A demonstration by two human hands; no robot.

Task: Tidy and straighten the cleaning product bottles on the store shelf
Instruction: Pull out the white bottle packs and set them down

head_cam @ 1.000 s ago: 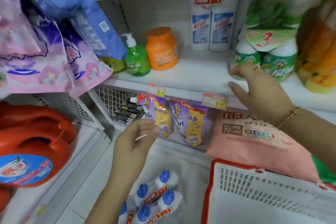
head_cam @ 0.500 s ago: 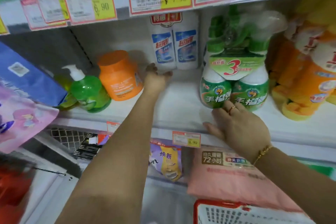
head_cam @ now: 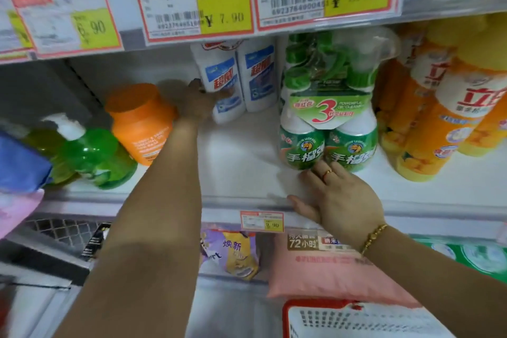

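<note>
At the back of the white shelf (head_cam: 241, 173), left of the green shrink-wrapped three-pack of spray bottles (head_cam: 326, 123): pair of white plastic bottles with blue labels (head_cam: 255, 77), leaning.
Head view: left hand (head_cam: 199, 103) grips the nearer bottle; right hand (head_cam: 338, 197) lies flat, fingers (head_cam: 326, 173) touching the three-pack's base. Best pulled low, both together, stood upright. Farther left, clear green pump bottle (head_cam: 90, 156) shows green liquid; orange plastic jar (head_cam: 140, 121) opaque.

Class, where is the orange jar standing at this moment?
In the head view, the orange jar stands left on the shelf, between the green pump bottle and the left hand.
</note>
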